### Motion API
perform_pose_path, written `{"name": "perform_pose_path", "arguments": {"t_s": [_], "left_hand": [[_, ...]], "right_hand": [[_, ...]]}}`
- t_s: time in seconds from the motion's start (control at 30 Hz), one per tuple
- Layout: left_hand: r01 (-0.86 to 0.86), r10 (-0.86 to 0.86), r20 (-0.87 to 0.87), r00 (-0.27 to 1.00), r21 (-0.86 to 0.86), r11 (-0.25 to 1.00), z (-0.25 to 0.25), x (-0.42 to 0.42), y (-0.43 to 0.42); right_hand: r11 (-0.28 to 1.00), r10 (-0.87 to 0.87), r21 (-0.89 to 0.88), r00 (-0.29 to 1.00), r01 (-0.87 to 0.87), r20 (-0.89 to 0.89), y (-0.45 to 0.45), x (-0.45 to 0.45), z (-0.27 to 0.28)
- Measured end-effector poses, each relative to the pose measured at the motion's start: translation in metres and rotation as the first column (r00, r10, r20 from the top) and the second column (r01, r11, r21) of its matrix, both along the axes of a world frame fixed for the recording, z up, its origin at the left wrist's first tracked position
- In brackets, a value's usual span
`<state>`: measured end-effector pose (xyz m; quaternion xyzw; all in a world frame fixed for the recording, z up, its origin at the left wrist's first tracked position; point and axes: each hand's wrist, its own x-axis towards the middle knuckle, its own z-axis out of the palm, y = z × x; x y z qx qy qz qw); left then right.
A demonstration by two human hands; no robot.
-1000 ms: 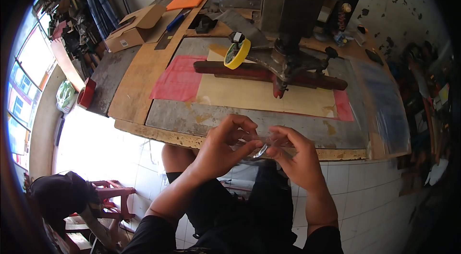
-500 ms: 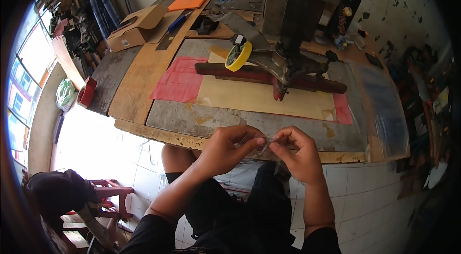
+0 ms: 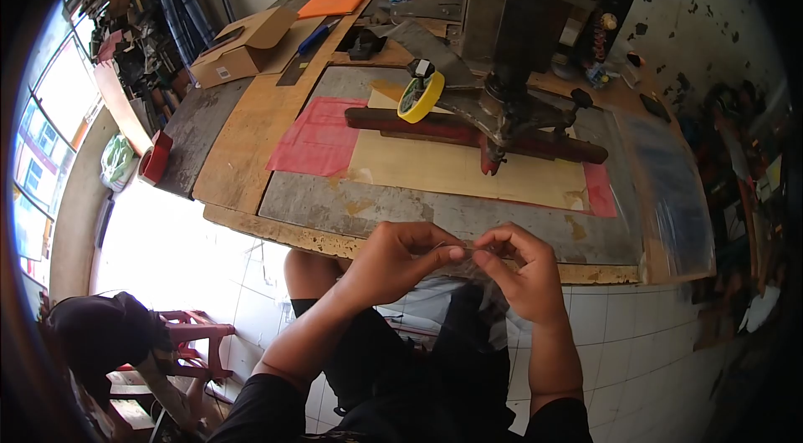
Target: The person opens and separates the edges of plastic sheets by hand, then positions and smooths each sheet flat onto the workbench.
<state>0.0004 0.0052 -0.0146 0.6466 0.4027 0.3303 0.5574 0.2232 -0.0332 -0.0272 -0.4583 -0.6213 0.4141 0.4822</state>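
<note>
Going by the big metal plate [image 3: 305, 200] as my landmark: both hands are at its near edge, in line with the middle. Left hand [image 3: 393, 263] and right hand [image 3: 525, 267] each have thumb and forefinger pinched on a thin, see-through film [image 3: 467, 247], fingertips close together. It's so clear I can't make out its full shape.

The plate itself is grey, flat and scuffed, with brownish stains. On it lies a smooth cream sheet [image 3: 452, 179], with thin, creased pink material [image 3: 311, 138] sticking out at both ends. A straight dark-red bar [image 3: 401, 122] crosses above the plate's far half, a round yellow tape roll [image 3: 421, 97] by its left end.

Edges: chipped, pale wood [image 3: 280, 231] borders the plate's near side, smoother brown board its left. A wide grey strip separates sheet from near edge, and the hands have elbow room on the lap side.
</note>
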Motion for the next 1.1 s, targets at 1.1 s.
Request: {"name": "perform_pose_path", "arguments": {"t_s": [1.1], "left_hand": [[-0.213, 0.214, 0.227, 0.95, -0.028, 0.977, -0.058, -0.027, 0.062]], "right_hand": [[0.821, -0.564, -0.02, 0.806, 0.57, -0.179, 0.018, 0.089, -0.064]]}}
